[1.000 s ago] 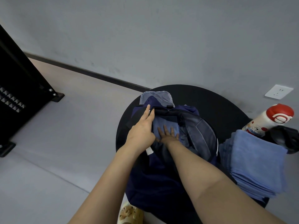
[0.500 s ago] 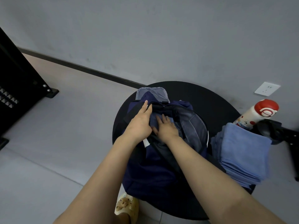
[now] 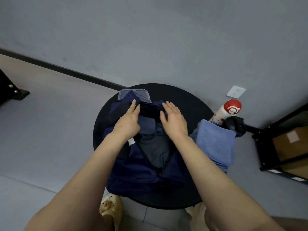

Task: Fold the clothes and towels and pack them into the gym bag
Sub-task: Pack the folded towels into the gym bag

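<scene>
A navy gym bag (image 3: 143, 170) lies on the round black table (image 3: 186, 100), its long axis running from the person toward the wall, zipper mouth gaping upward with folded blue and grey clothes (image 3: 150, 130) inside. The left hand (image 3: 129, 121) grasps the bag's left rim; the right hand (image 3: 174, 119) hovers flat, fingers released. Folded blue towels (image 3: 215, 144) sit just right.
</scene>
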`<state>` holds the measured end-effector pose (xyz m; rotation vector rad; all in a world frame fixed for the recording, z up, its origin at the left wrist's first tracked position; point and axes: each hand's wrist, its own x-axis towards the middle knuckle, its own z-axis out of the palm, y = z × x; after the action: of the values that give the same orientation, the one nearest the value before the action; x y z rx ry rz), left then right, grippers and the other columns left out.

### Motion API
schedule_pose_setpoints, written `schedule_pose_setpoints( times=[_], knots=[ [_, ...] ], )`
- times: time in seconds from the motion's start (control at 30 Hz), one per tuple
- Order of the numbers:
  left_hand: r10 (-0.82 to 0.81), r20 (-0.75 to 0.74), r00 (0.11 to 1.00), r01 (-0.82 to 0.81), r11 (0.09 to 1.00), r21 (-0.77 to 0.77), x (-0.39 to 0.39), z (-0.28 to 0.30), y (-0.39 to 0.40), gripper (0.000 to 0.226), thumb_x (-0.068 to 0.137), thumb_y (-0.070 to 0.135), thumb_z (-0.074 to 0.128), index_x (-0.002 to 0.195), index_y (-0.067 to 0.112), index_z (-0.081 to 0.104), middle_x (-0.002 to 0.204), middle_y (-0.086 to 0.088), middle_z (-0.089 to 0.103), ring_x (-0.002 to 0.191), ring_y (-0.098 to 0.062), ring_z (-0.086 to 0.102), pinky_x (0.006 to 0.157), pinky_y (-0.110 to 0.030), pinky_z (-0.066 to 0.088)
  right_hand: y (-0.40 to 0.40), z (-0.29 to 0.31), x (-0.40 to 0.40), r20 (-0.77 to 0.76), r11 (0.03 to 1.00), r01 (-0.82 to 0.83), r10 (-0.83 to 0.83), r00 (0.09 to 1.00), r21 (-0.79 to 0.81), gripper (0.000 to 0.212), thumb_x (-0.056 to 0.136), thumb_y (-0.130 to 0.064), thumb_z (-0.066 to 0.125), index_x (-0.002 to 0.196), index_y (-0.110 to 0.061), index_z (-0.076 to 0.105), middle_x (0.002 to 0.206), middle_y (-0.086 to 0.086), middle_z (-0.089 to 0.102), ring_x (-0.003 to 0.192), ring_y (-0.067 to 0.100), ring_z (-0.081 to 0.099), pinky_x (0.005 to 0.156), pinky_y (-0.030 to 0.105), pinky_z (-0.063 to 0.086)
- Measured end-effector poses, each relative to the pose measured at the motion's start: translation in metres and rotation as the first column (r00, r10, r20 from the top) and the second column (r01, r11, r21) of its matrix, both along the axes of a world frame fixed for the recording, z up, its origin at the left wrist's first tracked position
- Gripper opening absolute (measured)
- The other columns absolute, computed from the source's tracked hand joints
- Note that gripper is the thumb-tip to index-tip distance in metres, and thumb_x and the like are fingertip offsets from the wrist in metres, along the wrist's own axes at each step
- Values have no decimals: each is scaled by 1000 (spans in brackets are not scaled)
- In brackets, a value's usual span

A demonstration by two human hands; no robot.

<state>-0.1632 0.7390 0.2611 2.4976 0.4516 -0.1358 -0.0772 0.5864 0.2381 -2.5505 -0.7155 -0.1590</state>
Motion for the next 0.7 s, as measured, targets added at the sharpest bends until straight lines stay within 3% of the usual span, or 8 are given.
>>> schedule_pose_setpoints(
  times=[0.13, 0.33, 0.43, 0.57, 0.7],
  knots=[
    [-4, -4, 1000, 4, 1000, 15, -1, -1, -2, 86, 79, -12, 39, 153, 19, 8, 158, 10, -13, 120, -28, 49, 84, -35, 47, -43, -2, 9, -16, 975, 211, -211, 977, 66, 41, 100, -22, 43, 139, -9, 47, 149, 7, 40, 142, 18, 29, 115, 31, 23],
    [-8, -13, 1000, 8, 999, 33, -1, -4, -5, 86, 79, -13, 38, 153, 20, 7, 158, 12, -14, 117, -28, 51, 81, -35, 49, -100, -26, 10, -127, 891, 446, -453, 882, -84, 51, 99, -33, 44, 144, -9, 38, 152, 9, 35, 141, 22, 30, 108, 36, 32],
    [-11, -13, 1000, 11, 999, 36, 0, -5, -5, 87, 78, -13, 38, 153, 20, 8, 158, 12, -14, 114, -27, 52, 80, -36, 49, -113, -38, 5, -158, 847, 496, -526, 836, -191, 63, 97, -40, 47, 145, -3, 32, 150, 14, 35, 138, 26, 33, 108, 37, 34],
    [-8, -12, 1000, 8, 999, 39, 1, -6, -5, 87, 78, -14, 37, 153, 20, 9, 158, 12, -13, 113, -28, 52, 83, -37, 48, -117, -47, 1, -182, 810, 534, -578, 795, -241, 68, 92, -48, 53, 140, -2, 37, 139, 15, 47, 129, 30, 39, 101, 41, 41],
    [-8, -9, 1000, 9, 999, 33, 2, -6, -6, 86, 78, -14, 37, 153, 19, 9, 158, 11, -13, 118, -29, 50, 86, -37, 48, -115, -46, 2, -157, 798, 519, -580, 800, -305, 72, 88, -45, 61, 140, -3, 34, 141, 15, 40, 129, 30, 36, 100, 38, 36]
  ],
)
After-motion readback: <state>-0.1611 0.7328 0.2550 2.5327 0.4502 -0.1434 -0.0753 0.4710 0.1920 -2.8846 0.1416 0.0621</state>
